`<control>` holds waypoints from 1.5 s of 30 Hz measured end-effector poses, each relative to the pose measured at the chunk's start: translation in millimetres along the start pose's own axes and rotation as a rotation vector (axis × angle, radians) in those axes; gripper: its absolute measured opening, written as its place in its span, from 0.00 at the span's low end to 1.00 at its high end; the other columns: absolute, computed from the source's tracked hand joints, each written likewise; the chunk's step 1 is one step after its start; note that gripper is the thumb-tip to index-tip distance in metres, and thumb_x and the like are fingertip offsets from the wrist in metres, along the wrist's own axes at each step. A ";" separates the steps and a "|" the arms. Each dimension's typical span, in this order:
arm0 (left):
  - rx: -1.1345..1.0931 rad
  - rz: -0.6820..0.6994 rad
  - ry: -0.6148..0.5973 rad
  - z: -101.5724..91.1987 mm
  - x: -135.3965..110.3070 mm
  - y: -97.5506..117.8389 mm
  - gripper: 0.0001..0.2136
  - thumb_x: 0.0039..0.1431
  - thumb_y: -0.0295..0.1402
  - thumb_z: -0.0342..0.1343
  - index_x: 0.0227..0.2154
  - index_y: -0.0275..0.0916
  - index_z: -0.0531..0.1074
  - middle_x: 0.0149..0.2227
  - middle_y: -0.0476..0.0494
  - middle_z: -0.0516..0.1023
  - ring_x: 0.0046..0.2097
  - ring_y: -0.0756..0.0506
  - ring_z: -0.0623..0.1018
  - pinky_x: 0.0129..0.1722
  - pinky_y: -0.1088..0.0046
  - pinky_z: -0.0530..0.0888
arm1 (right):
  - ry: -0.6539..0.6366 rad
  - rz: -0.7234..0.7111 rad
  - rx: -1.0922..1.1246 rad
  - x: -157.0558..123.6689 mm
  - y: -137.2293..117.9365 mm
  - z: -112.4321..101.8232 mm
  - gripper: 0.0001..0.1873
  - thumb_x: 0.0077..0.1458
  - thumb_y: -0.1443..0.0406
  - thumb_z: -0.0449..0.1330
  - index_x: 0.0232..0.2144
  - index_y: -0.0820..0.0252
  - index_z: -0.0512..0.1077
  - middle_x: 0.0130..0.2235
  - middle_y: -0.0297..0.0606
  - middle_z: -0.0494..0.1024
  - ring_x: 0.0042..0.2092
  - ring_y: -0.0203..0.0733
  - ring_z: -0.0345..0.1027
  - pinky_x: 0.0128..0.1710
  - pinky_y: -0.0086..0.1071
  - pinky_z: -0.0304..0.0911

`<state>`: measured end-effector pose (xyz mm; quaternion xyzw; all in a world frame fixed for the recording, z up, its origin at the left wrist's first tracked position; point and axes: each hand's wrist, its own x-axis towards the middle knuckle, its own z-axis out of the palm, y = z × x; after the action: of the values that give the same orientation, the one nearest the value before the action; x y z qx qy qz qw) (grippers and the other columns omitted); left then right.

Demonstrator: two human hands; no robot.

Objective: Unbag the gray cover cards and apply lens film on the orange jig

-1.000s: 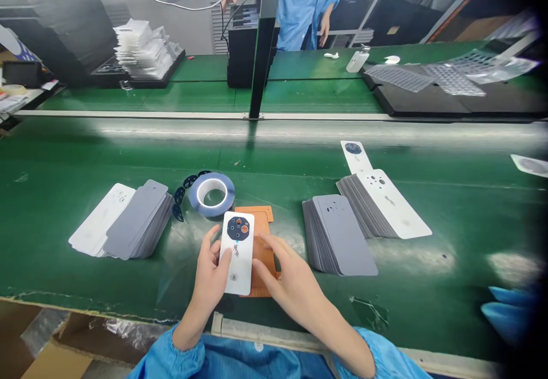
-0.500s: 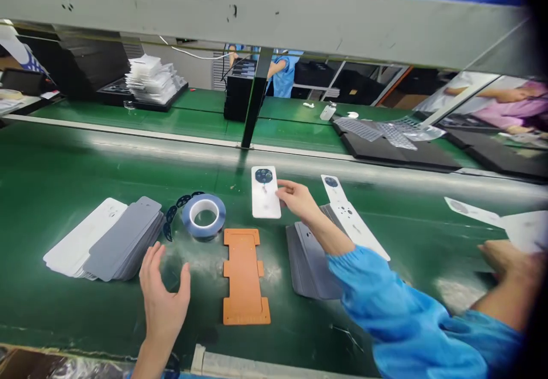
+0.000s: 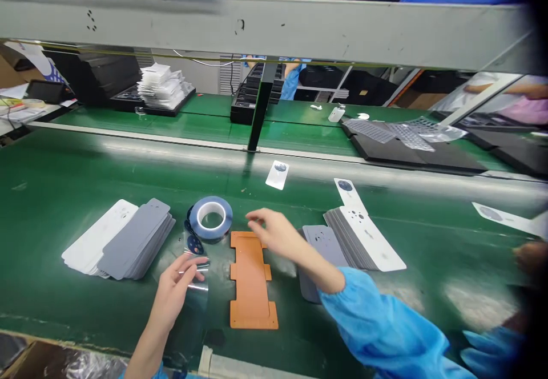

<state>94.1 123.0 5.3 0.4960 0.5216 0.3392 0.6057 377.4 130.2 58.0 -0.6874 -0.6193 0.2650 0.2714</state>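
My left hand (image 3: 173, 287) has its thumb and fingers closed on a clear film strip (image 3: 197, 285) that carries dark round camera-shaped stickers (image 3: 195, 245). The strip leads up to a blue-edged tape roll (image 3: 210, 217) lying flat on the belt. My right hand (image 3: 272, 232) is over the upper end of an orange jig (image 3: 250, 282), fingers stretched forward with nothing in them. Beyond it lies a white phone-back panel (image 3: 278, 176) with a dark camera sticker on it.
Fanned grey and white panels (image 3: 132, 242) lie at left. Right of the jig are more grey panels (image 3: 321, 242) and white panels (image 3: 368, 236). Another person's hand (image 3: 531, 259) is at far right. A post (image 3: 260, 111) and overhead beam (image 3: 180, 25) stand ahead.
My right hand has let go of the white panel, which now lies farther back, and has come nearer over the jig. My left hand has closed on the film strip, now drawn towards me.
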 end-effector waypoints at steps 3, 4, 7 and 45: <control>-0.064 -0.023 -0.033 5.0 -1.1 -1.0 0.25 0.57 0.45 0.62 0.52 0.36 0.69 0.48 0.34 0.82 0.33 0.45 0.80 0.37 0.65 0.75 | -0.130 -0.207 0.108 -22.4 -24.5 41.8 0.16 0.63 0.66 0.54 0.50 0.59 0.75 0.50 0.43 0.80 0.49 0.45 0.74 0.51 0.38 0.68; -0.080 -0.018 -0.042 5.5 -0.7 -2.6 0.25 0.57 0.43 0.62 0.53 0.36 0.69 0.47 0.34 0.82 0.33 0.45 0.80 0.37 0.66 0.75 | -0.138 -0.245 0.141 -25.6 -28.7 55.3 0.17 0.63 0.67 0.54 0.52 0.59 0.74 0.51 0.43 0.79 0.50 0.45 0.74 0.52 0.38 0.68; -0.099 0.025 -0.062 3.7 0.4 -7.9 0.23 0.57 0.41 0.63 0.52 0.35 0.69 0.44 0.36 0.83 0.33 0.45 0.80 0.33 0.70 0.72 | -0.111 -0.291 0.196 -26.8 -32.8 88.5 0.18 0.64 0.68 0.54 0.54 0.60 0.72 0.53 0.45 0.77 0.54 0.46 0.72 0.55 0.40 0.66; 0.334 0.086 -0.136 -39.1 7.6 2.7 0.21 0.63 0.42 0.53 0.54 0.38 0.71 0.38 0.40 0.80 0.33 0.44 0.76 0.40 0.65 0.73 | -0.136 0.068 0.604 -0.5 -36.6 105.3 0.11 0.51 0.68 0.58 0.32 0.61 0.82 0.27 0.36 0.80 0.26 0.36 0.70 0.25 0.26 0.62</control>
<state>58.3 140.4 7.0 0.6333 0.5069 0.2392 0.5337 277.7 137.6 8.7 -0.5768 -0.5060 0.4911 0.4124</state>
